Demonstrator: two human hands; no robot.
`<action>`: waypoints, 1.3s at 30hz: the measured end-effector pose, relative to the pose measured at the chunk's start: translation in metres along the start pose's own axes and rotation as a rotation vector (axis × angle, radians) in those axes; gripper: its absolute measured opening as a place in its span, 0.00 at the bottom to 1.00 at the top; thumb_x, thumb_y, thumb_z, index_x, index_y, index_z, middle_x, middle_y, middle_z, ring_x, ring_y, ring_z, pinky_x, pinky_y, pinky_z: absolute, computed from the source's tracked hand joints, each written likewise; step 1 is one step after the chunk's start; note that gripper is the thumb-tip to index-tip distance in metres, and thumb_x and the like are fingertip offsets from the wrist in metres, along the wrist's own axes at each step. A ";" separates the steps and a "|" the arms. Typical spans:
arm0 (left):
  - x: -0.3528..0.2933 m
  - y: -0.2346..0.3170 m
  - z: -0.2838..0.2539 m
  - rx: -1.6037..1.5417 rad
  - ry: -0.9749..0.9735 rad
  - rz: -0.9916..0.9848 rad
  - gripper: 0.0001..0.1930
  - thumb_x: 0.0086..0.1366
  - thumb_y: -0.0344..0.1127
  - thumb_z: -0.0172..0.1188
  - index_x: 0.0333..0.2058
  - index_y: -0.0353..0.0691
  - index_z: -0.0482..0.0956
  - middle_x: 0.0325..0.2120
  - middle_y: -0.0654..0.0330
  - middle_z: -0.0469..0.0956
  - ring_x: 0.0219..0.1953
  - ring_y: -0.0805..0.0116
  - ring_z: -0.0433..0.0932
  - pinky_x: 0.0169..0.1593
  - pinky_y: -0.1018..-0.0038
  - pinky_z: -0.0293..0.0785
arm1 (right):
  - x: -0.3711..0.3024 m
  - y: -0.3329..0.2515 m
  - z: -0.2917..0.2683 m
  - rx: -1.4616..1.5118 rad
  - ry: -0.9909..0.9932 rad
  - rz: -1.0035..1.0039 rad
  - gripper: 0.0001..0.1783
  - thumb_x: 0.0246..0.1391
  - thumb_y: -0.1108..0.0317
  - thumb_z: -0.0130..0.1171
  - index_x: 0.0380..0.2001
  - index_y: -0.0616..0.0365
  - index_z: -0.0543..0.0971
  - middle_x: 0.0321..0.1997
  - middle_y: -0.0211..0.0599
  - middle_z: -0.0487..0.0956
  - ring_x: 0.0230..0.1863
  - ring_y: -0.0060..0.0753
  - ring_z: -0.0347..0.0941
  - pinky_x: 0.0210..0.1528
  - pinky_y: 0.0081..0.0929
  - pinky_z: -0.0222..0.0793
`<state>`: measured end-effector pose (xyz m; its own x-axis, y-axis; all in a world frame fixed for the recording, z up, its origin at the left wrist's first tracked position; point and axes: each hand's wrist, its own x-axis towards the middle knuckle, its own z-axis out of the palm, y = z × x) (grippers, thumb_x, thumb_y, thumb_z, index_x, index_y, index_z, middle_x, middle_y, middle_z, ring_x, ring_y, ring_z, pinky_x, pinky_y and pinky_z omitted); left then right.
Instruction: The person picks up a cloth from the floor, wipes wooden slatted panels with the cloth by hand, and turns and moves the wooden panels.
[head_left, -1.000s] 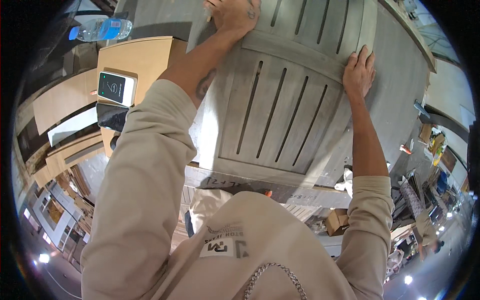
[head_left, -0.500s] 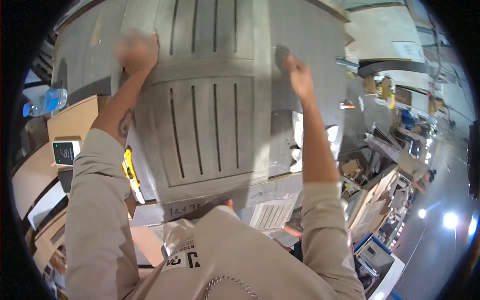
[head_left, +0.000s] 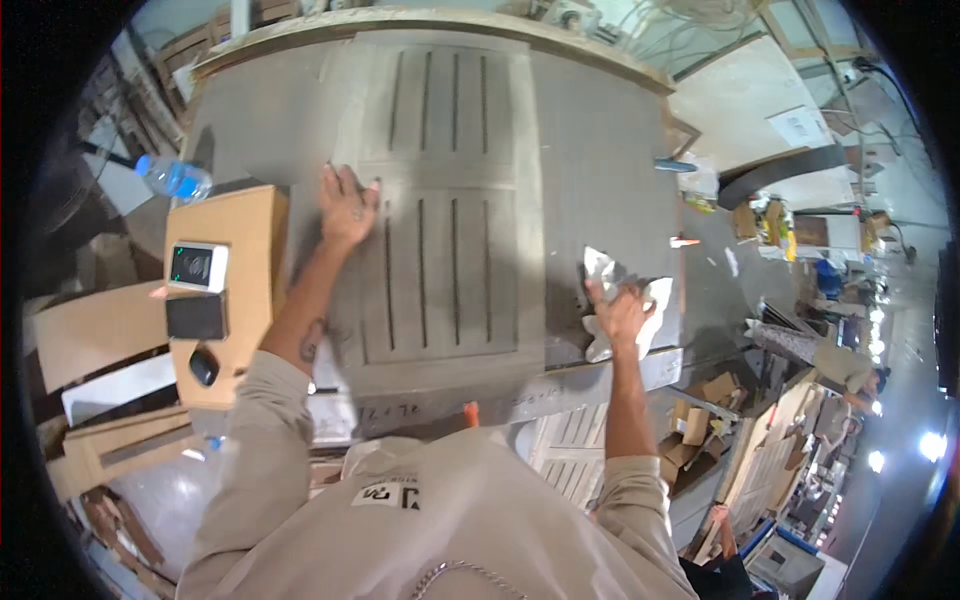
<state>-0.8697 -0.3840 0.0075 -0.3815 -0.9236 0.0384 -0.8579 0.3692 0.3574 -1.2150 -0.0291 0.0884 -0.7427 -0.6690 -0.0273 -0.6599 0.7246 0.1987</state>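
A grey-brown wooden door panel with rows of dark vertical slots lies flat on the grey work table. My left hand rests on the panel's left side, its fingers stretched and apart, holding nothing. To the right of the panel, my right hand has its fingers curled down onto a crumpled white sheet. Whether that sheet is paper or cloth I cannot tell.
On the left, a cardboard piece carries a white-framed device, a black box and a black mouse. Beyond it lies a water bottle. A blue-grey tool sits at the table's right edge. Another person works far right.
My right hand has come down and nearer onto the crumpled white sheet. My left hand has shifted right and nearer along the panel, and its fingers have spread. The view has shifted.
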 end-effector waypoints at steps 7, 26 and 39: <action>-0.099 -0.010 -0.005 -0.028 0.082 0.060 0.35 0.68 0.48 0.44 0.62 0.24 0.52 0.65 0.38 0.45 0.68 0.44 0.43 0.69 0.58 0.41 | -0.042 -0.061 -0.051 0.798 -0.316 -0.075 0.20 0.58 0.55 0.55 0.40 0.64 0.79 0.30 0.47 0.81 0.31 0.40 0.77 0.40 0.35 0.70; -0.107 -0.033 -0.003 -0.195 0.060 0.134 0.27 0.66 0.37 0.42 0.61 0.31 0.56 0.67 0.45 0.45 0.68 0.46 0.46 0.68 0.61 0.47 | -0.189 -0.286 -0.033 0.286 -0.181 -1.329 0.21 0.50 0.59 0.59 0.49 0.44 0.75 0.57 0.40 0.69 0.63 0.40 0.58 0.66 0.57 0.41; -0.106 -0.035 0.008 -0.173 0.102 0.140 0.29 0.65 0.37 0.41 0.62 0.28 0.53 0.67 0.44 0.44 0.68 0.47 0.45 0.70 0.62 0.44 | -0.180 -0.299 -0.047 0.200 -0.032 -1.460 0.18 0.53 0.57 0.55 0.49 0.39 0.77 0.57 0.38 0.69 0.63 0.40 0.58 0.57 0.54 0.53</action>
<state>-0.8024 -0.2979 -0.0168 -0.4485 -0.8735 0.1894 -0.7242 0.4794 0.4958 -0.8786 -0.1331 0.0798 0.5797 -0.8084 -0.1021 -0.8118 -0.5620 -0.1587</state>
